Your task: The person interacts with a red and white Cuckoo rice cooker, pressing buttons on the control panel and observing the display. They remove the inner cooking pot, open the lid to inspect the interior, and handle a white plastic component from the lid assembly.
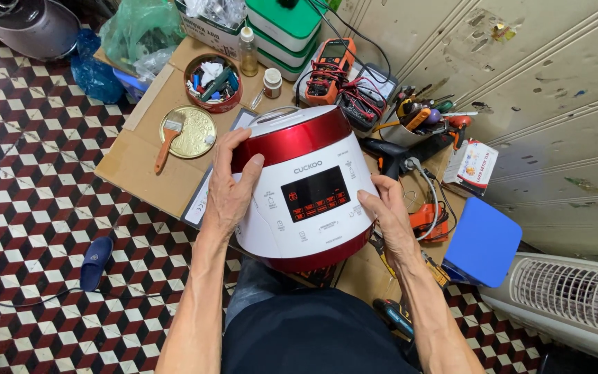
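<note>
The red and white round electric rice cooker (304,187) is held tilted above the flat brown cardboard surface (140,159), its dark control panel facing the camera. The left hand (230,190) presses its left side with fingers spread open on the body. The right hand (385,215) holds its right side; the fingers probably wrap behind it. Left of the cooker, a wooden-handled paintbrush (169,140) lies on a round golden metal lid (192,133).

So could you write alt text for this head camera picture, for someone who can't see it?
A person's left hand and right hand grip the sides of a red and white rice cooker, tilted over a cardboard sheet strewn with tools, including a paintbrush and an orange multimeter.
</note>
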